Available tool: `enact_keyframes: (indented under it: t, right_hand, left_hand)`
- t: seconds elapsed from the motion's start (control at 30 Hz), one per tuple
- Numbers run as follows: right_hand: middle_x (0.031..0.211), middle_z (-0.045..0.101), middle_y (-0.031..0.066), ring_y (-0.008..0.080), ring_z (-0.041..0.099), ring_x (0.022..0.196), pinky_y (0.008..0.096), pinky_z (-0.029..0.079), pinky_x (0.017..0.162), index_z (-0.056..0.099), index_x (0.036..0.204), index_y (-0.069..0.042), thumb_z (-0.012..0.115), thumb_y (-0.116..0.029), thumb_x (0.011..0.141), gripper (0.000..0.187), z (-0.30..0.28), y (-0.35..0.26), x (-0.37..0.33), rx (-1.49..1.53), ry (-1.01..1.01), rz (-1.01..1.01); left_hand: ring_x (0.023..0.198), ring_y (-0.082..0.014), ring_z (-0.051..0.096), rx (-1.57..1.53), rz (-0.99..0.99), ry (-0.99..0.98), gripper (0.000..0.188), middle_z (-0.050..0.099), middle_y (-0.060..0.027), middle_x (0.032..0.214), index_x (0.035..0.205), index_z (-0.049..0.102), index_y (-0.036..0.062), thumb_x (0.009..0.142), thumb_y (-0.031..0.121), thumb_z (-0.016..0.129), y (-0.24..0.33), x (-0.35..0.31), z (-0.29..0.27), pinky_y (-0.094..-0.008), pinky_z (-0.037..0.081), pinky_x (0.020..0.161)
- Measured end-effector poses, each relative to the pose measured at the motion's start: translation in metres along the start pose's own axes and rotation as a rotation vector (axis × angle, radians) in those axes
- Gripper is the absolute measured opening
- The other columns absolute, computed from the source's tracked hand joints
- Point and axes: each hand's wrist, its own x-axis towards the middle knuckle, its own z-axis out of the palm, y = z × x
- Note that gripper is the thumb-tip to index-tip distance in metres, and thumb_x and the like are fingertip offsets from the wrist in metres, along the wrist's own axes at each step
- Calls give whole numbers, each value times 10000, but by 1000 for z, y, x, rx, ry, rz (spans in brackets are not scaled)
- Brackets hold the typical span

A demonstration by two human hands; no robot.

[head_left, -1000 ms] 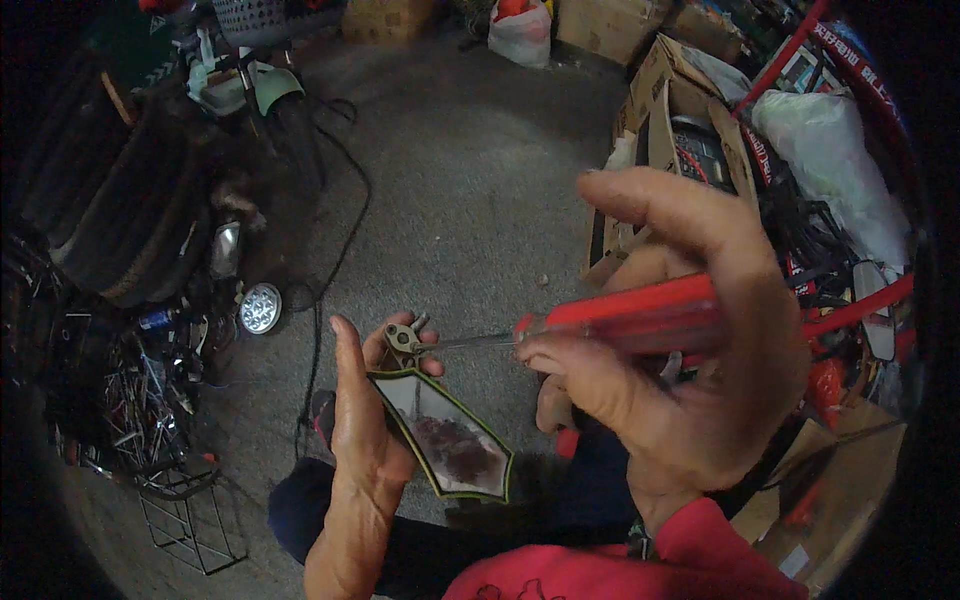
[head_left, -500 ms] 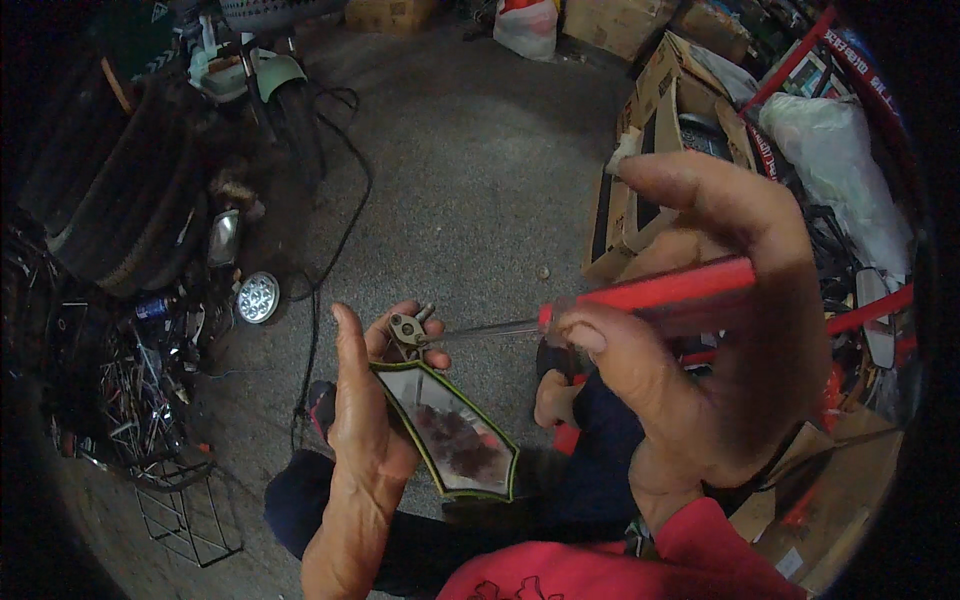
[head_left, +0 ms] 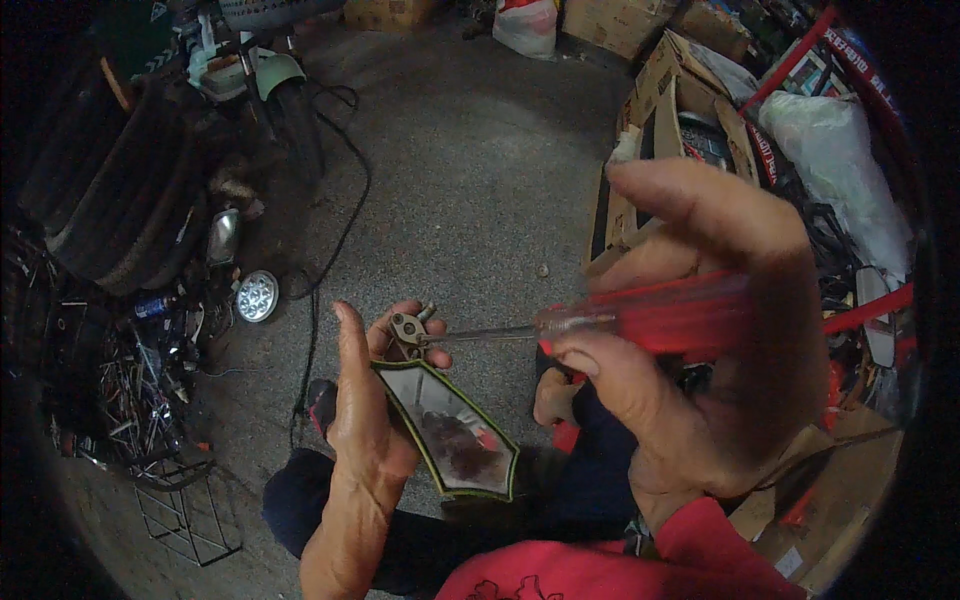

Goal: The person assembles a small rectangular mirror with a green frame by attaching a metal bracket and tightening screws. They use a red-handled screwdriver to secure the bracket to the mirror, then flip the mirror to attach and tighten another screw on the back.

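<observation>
My left hand [head_left: 365, 400] holds a motorcycle mirror [head_left: 455, 435] with a yellow-green rim. Its thumb points up, and the fingers curl behind the mirror and its metal mounting bracket [head_left: 407, 330]. In my right hand [head_left: 730, 330] is a screwdriver [head_left: 650, 315] with a red and clear handle, gripped between thumb and fingers. The screwdriver's shaft runs left, and its tip meets the bracket near a screw; the exact contact is too small to make out. A dark reflection fills the lower part of the glass.
Tyres [head_left: 120, 190] are stacked at left, above a heap of loose tools [head_left: 140, 390]. A round lamp [head_left: 257, 297] and a black cable [head_left: 352, 215] lie on the floor. Cardboard boxes [head_left: 650, 120] stand at right, beside a white plastic-wrapped bundle [head_left: 835, 170]. A wire frame [head_left: 187, 515] sits lower left.
The screwdriver handle has turned in my right hand, whose fingers have shifted slightly. My left hand and the mirror stay almost still.
</observation>
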Motion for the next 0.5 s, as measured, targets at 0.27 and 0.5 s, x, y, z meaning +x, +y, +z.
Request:
enact_keyframes:
  t: [0.27,0.5]
  right_hand:
    - [980,607,155,144,623,649,216,483,586,495,1128,86,777,-93,639,592,-14,-1,4,-74,-97,-73]
    - [1108,570,181,162,630,710,236,511,620,485,1153,80,728,-112,651,590,-2,0,-2,71,2,-35]
  left_hand:
    - [731,-142,563,33,-26,-35,756,586,-98,960,1207,475,21,868,687,365,-1,-2,3,-272,476,605]
    - [727,-143,562,27,-1,-30,767,586,-102,961,1224,460,9,870,683,367,3,-2,2,-270,475,593]
